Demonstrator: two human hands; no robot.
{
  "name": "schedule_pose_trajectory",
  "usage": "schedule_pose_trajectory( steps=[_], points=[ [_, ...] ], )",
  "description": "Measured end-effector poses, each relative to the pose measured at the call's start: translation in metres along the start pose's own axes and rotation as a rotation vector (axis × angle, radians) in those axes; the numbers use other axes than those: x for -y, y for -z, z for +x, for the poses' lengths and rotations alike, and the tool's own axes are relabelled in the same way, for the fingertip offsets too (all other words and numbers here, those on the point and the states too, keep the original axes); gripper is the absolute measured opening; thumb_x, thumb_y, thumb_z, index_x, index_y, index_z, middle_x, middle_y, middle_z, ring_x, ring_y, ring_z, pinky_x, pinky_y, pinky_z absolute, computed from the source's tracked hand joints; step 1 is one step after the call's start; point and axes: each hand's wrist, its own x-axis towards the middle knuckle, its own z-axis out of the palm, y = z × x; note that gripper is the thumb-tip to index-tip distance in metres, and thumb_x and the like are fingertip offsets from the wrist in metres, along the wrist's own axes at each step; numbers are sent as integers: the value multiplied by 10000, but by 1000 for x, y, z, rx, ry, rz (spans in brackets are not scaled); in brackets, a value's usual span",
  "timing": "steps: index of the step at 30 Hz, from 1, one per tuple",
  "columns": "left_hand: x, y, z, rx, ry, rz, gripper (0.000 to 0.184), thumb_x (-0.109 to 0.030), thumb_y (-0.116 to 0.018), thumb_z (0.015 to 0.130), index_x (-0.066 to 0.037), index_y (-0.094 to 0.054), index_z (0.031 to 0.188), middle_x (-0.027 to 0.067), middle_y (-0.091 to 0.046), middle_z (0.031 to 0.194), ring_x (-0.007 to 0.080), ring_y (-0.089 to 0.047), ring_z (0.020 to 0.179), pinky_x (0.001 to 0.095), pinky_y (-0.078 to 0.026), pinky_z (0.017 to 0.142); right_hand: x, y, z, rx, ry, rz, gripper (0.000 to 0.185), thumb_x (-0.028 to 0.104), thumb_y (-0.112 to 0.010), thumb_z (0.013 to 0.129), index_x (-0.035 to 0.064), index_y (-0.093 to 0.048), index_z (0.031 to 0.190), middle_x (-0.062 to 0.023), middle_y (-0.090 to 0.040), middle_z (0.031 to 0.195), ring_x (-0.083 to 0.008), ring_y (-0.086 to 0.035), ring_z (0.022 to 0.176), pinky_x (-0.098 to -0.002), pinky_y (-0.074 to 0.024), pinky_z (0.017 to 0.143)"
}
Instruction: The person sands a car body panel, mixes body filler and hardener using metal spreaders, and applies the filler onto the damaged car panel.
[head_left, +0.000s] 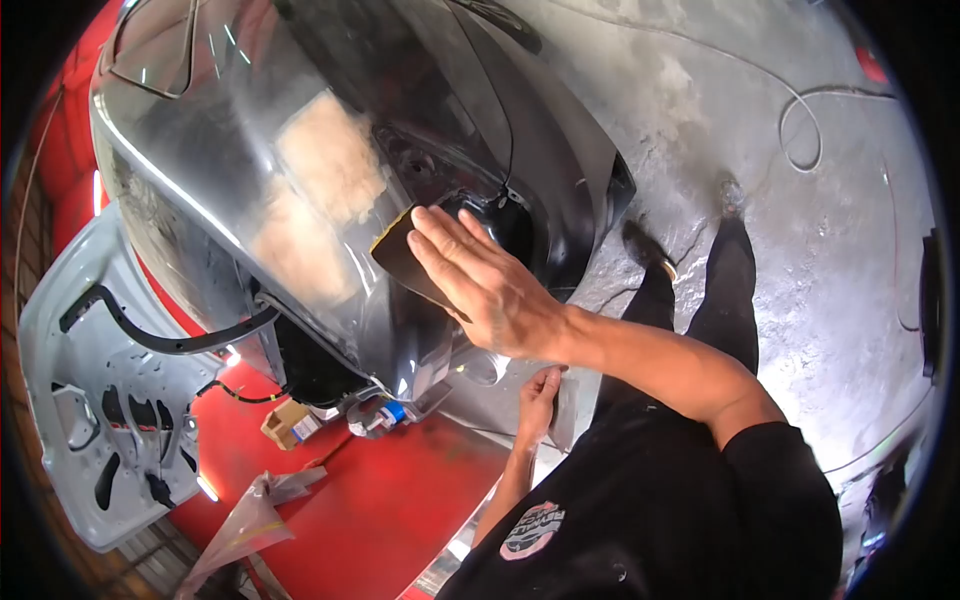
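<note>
Judging by the car (245,150), the work looks partway done: two beige patches (328,160), meeting each other, lie on its dark, glossy bodywork. They are in place but bare of any coat, so surface work seems left there; how smooth they are cannot be told.

Counting the rest: one dark pad (408,262), yellow along one edge, is at the car's near corner, beside the patches. The right hand (485,290) grasps it, fingers spread along its top; whether it touches the bodywork is unclear. The one left hand (538,400) is below the car, its fingers curled; I cannot tell what, if anything, they grip. One pale grey panel (130,360) with cut-outs stands left of the car, one cardboard box (285,425) sits below it, and two shoes (648,250) stand to its right.
</note>
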Motion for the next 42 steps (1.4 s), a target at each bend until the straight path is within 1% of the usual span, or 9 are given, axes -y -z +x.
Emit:
schedule_pose_trajectory(
  steps=[4, 9, 14, 19, 24, 29, 34, 38, 42],
  points=[
    [1, 11, 5, -39, -18, 42, 361, -310, -612, 1073, 7, -715, 1212, -13, -695, 1012, 67, -590, 906, 238, -474, 815, -27, -11, 74, -94, 97, -44, 580, 65, -698, 911, -151, -494, 1410, -351, -475, 1496, -474, -473, 1405, -577, -338, 1194],
    [11, 3, 8, -26, -9, -22, 358, -311, -610, 1074, 3, -721, 1208, -17, -688, 991, 64, -582, 884, 238, -466, 791, 2, 2, 15, -25, 60, 31, 640, 52, -715, 885, -152, -469, 1439, -352, -395, 1561, -481, -418, 1453, -617, -301, 1205],
    [8, -6, 1, -41, -9, 28, 359, -309, -606, 1076, 3, -722, 1212, -12, -690, 982, 69, -584, 871, 241, -465, 787, -41, -6, 91, -108, 101, -51, 501, 70, -644, 922, -152, -530, 1356, -368, -500, 1451, -497, -487, 1375, -582, -342, 1185],
    [20, -4, 1, -53, 4, 4, 356, -311, -605, 1075, -4, -723, 1212, -17, -685, 976, 66, -578, 865, 237, -463, 781, -7, 1, 34, -61, 9, 40, 607, 63, -718, 901, -135, -487, 1427, -334, -457, 1520, -483, -462, 1414, -582, -324, 1200],
    [11, -8, 1, -16, 60, -26, 358, -317, -601, 1078, -5, -717, 1210, -30, -673, 947, 52, -563, 832, 224, -447, 753, -40, -8, 92, -86, 85, -66, 582, 48, -663, 896, -151, -488, 1414, -360, -464, 1503, -491, -450, 1422, -584, -327, 1202],
    [1, -19, 2, -24, -37, -72, 360, -324, -606, 1075, -6, -716, 1205, -43, -658, 920, 43, -546, 805, 214, -431, 736, 5, 1, -4, -10, 21, 47, 631, 50, -685, 880, -146, -471, 1441, -356, -428, 1534, -487, -434, 1437, -588, -301, 1214],
    [-8, -10, 7, -17, 16, 5, 341, -299, -596, 1081, -2, -719, 1196, -15, -695, 1017, 64, -590, 876, 230, -462, 797, -31, -5, 74, -97, 66, -31, 556, 47, -655, 902, -157, -507, 1397, -367, -472, 1486, -482, -470, 1408, -579, -322, 1202],
    [-8, -11, 4, 2, -38, -117, 342, -289, -589, 1085, 8, -720, 1195, -3, -699, 1049, 69, -596, 916, 241, -468, 826, 8, 4, -1, -43, -13, 50, 636, 59, -722, 885, -156, -472, 1430, -348, -474, 1499, -471, -469, 1412, -576, -330, 1190],
    [-1, -11, 9, 13, 19, -57, 338, -283, -590, 1084, 8, -718, 1200, 1, -705, 1044, 74, -607, 935, 248, -477, 846, -11, 0, 35, -89, 36, 6, 602, 56, -719, 885, -143, -495, 1408, -347, -486, 1483, -466, -479, 1398, -572, -340, 1184]
  ],
)
